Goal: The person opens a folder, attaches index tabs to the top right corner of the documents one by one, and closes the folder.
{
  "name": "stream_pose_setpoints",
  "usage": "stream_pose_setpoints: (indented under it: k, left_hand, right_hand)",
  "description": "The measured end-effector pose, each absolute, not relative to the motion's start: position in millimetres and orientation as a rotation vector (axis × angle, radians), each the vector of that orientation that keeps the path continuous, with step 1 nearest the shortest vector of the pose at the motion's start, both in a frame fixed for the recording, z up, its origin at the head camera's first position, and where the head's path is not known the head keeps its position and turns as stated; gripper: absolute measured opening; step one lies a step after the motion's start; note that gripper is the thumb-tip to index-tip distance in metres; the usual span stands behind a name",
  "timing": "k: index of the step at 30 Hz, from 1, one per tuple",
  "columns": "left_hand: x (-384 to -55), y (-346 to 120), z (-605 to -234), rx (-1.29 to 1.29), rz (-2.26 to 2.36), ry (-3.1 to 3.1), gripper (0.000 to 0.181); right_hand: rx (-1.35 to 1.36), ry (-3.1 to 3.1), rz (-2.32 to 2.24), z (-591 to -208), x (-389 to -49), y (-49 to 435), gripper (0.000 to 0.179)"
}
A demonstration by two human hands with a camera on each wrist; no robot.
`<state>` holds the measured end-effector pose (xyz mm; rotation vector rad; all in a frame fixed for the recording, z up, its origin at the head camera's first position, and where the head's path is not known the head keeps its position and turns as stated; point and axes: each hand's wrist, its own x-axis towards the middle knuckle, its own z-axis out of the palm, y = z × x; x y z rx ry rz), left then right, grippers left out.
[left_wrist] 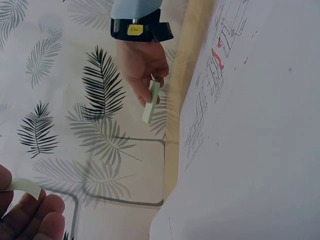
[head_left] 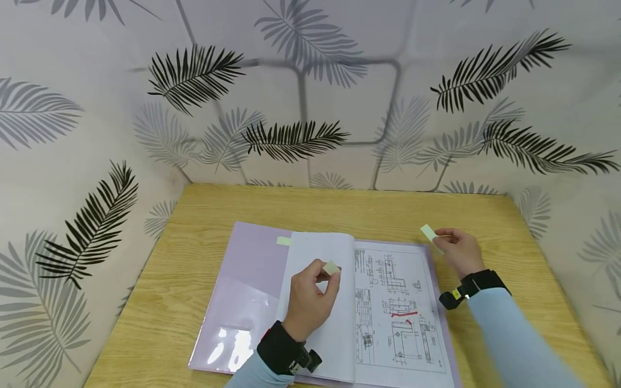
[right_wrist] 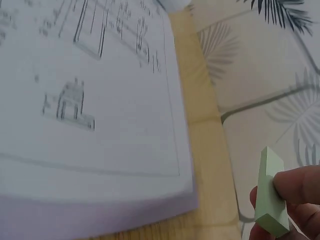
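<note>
Between thumb and fingers, my left hand (head_left: 312,296) pinches a single pale green sticky note (head_left: 331,268), held above the left page of an open folder. That small note looks slightly curved in the left wrist view. Off the folder's right edge, my right hand (head_left: 461,250) holds a thin pad of pale green sticky notes (right_wrist: 271,197) by its sides. The purple folder (head_left: 257,253) lies open on the table, with a blank white page (head_left: 317,245) on the left and a technical drawing (head_left: 400,307) with red marks on the right. A green sticky tab (head_left: 283,241) sticks out beside the white page.
The wooden table (head_left: 150,318) runs back to a wall (head_left: 349,167) covered in leaf-patterned material. Clear plastic on the folder's left cover reflects light. Each wrist wears a black strap with a small camera (head_left: 451,299).
</note>
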<state>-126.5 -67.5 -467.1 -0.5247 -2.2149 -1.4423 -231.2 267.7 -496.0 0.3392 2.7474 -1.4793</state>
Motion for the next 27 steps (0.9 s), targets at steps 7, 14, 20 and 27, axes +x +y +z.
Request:
stream_pose_setpoints:
  k: [7,14,20,27]
  left_hand:
    - [-125.8,-66.6,-466.0,-0.521,-1.442,-2.228,0.005]
    - [-126.3,-65.9,-466.1,-0.513,-1.442,-2.249,0.004]
    - [-126.8,-65.1,-465.7,-0.514,-1.440,-2.252,0.004]
    - [-126.1,-64.9,-466.6,-0.515,-1.447,-2.265,0.004]
  right_hand:
    - [0.348,2.859,-1.207,-516.6,-258.8,289.8,0.034]
    - [0.300,2.881,-1.087,-529.1,-266.9,294.8,0.032]
    - [0.306,2.887,-1.045,-526.7,-263.4,290.5,0.038]
    - [0.290,2.874,-0.999,-531.4,-260.9,294.8,0.039]
